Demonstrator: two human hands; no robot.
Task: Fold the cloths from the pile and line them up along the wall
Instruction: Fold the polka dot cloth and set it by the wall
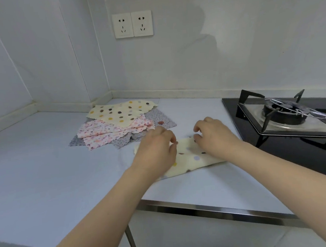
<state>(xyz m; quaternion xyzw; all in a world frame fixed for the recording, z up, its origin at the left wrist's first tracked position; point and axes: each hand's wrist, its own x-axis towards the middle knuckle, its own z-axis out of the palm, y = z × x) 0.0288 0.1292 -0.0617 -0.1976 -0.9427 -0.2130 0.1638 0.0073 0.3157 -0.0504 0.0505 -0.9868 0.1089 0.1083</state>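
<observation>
Pinching cream dotted cloth (189,156), both hands (182,141)

1. Both hands are resting on a cream dotted cloth (189,156) lying on the pale blue table (55,169).
2. The left hand (156,149) is curling its fingers at the cloth's far left edge; the right hand (211,135) is doing likewise at the far right.
3. A pile of cloths (119,124), cream dotted over pink floral over grey, is lying near the wall (192,63).
4. A black gas stove (285,118) is sitting to the right.
</observation>
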